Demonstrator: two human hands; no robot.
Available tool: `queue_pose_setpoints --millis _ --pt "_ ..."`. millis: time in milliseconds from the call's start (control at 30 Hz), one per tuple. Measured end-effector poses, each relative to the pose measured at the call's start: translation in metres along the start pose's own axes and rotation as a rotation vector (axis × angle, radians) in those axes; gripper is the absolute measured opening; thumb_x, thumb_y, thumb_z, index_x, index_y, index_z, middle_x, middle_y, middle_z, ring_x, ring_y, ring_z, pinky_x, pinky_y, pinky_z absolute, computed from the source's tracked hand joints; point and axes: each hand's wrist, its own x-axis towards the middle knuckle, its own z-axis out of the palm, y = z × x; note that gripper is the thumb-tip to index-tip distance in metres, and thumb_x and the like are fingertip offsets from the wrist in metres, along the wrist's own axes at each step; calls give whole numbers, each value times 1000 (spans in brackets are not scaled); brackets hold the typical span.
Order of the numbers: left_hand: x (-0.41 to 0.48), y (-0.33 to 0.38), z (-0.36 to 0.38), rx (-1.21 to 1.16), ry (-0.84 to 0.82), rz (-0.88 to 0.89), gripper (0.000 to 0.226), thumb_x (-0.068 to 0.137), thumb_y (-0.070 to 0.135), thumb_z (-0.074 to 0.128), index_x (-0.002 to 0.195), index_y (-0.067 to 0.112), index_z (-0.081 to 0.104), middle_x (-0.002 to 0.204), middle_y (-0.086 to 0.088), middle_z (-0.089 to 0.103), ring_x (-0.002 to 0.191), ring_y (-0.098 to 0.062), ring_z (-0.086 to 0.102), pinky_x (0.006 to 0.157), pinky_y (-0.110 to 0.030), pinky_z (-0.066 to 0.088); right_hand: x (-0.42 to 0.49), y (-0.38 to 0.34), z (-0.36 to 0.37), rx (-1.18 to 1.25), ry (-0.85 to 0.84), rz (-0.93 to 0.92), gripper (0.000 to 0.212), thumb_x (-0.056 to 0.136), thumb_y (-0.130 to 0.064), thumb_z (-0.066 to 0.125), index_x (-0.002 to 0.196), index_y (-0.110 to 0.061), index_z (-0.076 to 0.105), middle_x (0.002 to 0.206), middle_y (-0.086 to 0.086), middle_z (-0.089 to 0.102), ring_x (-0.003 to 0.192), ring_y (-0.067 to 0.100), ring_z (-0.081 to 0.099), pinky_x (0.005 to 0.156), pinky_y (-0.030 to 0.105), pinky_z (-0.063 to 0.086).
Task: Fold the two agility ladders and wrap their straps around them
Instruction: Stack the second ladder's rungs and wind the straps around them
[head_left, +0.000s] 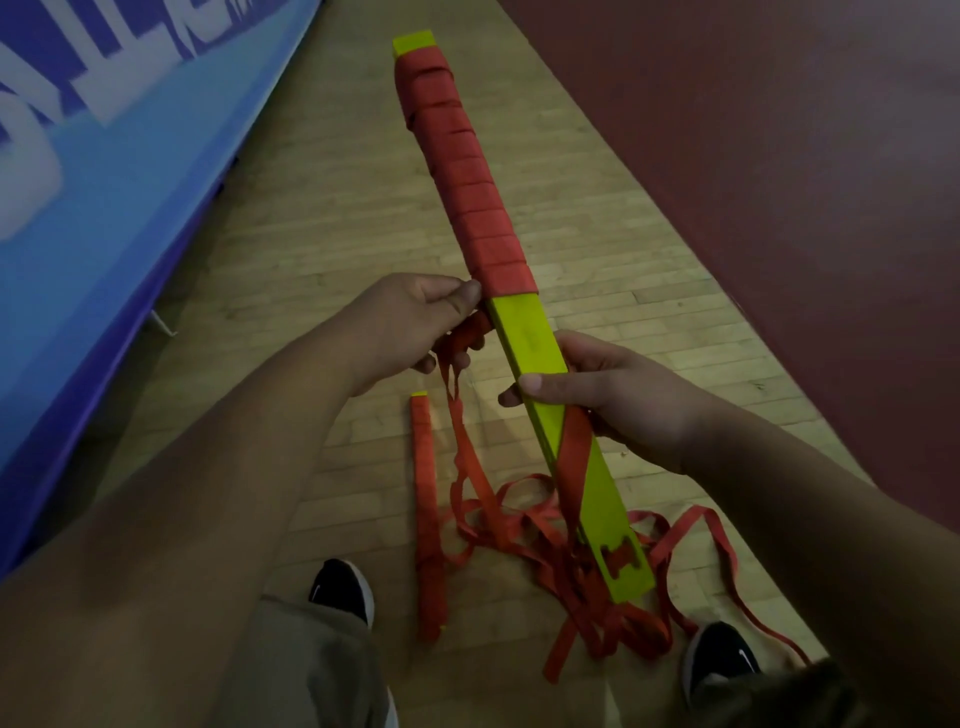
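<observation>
A folded stack of yellow ladder rungs (530, 338) slants from the far middle down toward me, held above the floor. Red strap windings (462, 171) cover its far half. My right hand (618, 395) grips the bare yellow part of the stack. My left hand (415, 322) pinches the red strap (457, 395) right beside the last winding. The loose strap hangs down into a tangled pile (561, 551) on the floor. A second ladder bundle (427, 514), wrapped in red strap, lies on the floor between my feet.
A wooden floor (322, 218) runs ahead. A blue padded mat (104, 182) with white lettering lines the left side. A dark red floor area (779, 156) fills the right. My two black shoes (343, 587) stand near the strap pile.
</observation>
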Motion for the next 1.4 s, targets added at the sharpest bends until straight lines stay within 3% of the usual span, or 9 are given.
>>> queue_pose_setpoints --millis 167,300,367,500,667,933,1033,1133,1400 --pt "-2 3 -5 -32 -14 37 34 112 49 53 110 29 80 91 2 80 75 -15 75 62 -32 49 1 -1 3 65 6 -11 43 102 -26 73 143 -34 65 125 0 82 119 13 76 95 38 58" --pt "-5 10 -10 -32 -46 57 37 110 55 52 115 29 79 100 -3 82 78 -16 75 65 -33 52 4 3 1 148 -16 -12 55 91 -29 76 145 -32 66 127 3 81 121 18 76 103 44 55" --pt "-7 11 -11 -19 -65 95 34 112 48 53 118 27 79 100 -1 82 78 -14 74 64 -30 52 5 2 0 172 -28 -17 55 93 -28 74 147 -31 65 125 2 81 118 18 77 98 40 58" --pt "-10 8 -15 56 -86 169 25 115 23 54 124 29 77 95 4 80 79 -10 73 62 -24 51 4 -2 1 229 -37 -10 46 100 -20 67 145 -27 66 118 1 82 99 11 79 72 23 60" --pt "-9 7 -16 100 -63 189 33 114 13 55 118 37 76 93 7 80 77 -8 74 61 -24 52 2 -4 5 274 -7 43 40 106 -15 64 144 -26 67 116 3 82 89 8 80 65 22 59" --pt "-11 13 -14 108 -30 191 29 113 12 54 114 29 77 91 6 81 74 -7 74 61 -26 49 1 -7 7 259 18 56 38 105 -18 66 143 -27 67 120 3 83 95 10 81 70 23 61" --pt "-14 17 -13 115 -16 172 26 113 13 55 116 25 78 96 3 82 77 -7 75 62 -25 51 3 -5 6 207 39 40 39 104 -22 68 142 -32 68 124 2 82 107 13 79 93 37 61" --pt "-15 19 -10 106 -10 165 21 110 16 60 112 20 81 94 1 82 79 -9 76 63 -26 53 5 -1 6 165 78 43 38 104 -25 70 141 -35 70 125 1 82 122 17 75 112 50 50" --pt "-11 15 -2 -39 59 91 14 103 21 72 103 13 83 95 -7 83 83 -15 77 69 -33 53 5 0 11 122 140 20 33 104 -26 73 137 -33 72 123 -3 83 116 11 77 113 50 51"
